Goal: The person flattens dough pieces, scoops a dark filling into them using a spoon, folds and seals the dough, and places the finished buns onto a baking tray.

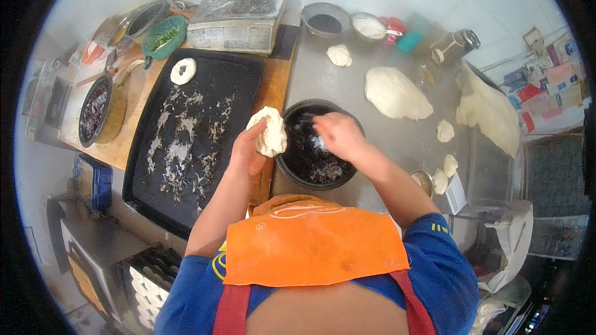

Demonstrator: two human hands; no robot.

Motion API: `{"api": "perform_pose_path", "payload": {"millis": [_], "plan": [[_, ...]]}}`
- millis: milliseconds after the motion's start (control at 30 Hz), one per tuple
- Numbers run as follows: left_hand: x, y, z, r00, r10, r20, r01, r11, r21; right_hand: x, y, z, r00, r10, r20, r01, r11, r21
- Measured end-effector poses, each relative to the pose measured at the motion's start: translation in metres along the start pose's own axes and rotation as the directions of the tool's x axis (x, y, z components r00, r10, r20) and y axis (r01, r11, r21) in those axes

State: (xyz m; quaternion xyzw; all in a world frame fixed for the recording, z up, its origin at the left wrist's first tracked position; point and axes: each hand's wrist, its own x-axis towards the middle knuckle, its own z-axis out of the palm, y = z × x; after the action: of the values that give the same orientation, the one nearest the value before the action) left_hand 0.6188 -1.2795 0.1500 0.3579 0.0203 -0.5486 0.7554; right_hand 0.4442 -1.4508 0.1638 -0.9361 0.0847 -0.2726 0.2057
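Observation:
A flattened piece of white dough (271,132) lies in my left hand (248,149), the thumb pressed onto its face. My right hand (338,135) reaches into a round dark bowl (284,167) that holds dark filling (321,172) with some white matter on it. The fingers of this hand are bent and partly blurred; whether they pinch any filling I cannot tell. To the left, a black baking tray (219,144) has whitish residue on it and one round of dough (183,71) with a dark middle near its far edge.
A large dough slab (398,93) and small dough pieces (445,130) lie on the metal worktop (298,79) at right. Beyond the tray are a covered scale (233,32) and a green colander (164,37) of chopped greens. A pot of dark filling (111,116) stands far left; bowls (325,18) line the back.

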Motion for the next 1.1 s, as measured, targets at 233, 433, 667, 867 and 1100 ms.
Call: {"api": "perform_pose_path", "payload": {"millis": [233,433,667,867,1100], "plan": [[0.015,-0.021,-0.001,0.976,0.100,-0.195,-0.085,0.993,0.084,-0.052,-0.021,0.015,0.878,-0.317,0.358,0.326,0.945,0.036],[0.013,-0.017,0.008,0.968,0.095,-0.232,-0.060,0.986,0.153,-0.028,0.019,0.014,0.980,0.050,0.191,-0.004,0.973,-0.232],[0.006,-0.024,0.004,0.964,0.078,-0.254,-0.055,0.994,0.100,-0.043,-0.014,0.021,0.930,0.027,0.365,-0.016,0.999,-0.033],[0.002,-0.026,0.010,0.974,0.112,-0.196,-0.085,0.986,0.142,-0.052,0.001,0.035,0.937,-0.039,0.346,0.091,0.986,-0.136],[-0.010,-0.032,0.004,0.965,0.118,-0.235,-0.093,0.989,0.116,-0.077,-0.037,0.027,0.933,0.014,0.361,-0.038,0.998,0.059]]}}
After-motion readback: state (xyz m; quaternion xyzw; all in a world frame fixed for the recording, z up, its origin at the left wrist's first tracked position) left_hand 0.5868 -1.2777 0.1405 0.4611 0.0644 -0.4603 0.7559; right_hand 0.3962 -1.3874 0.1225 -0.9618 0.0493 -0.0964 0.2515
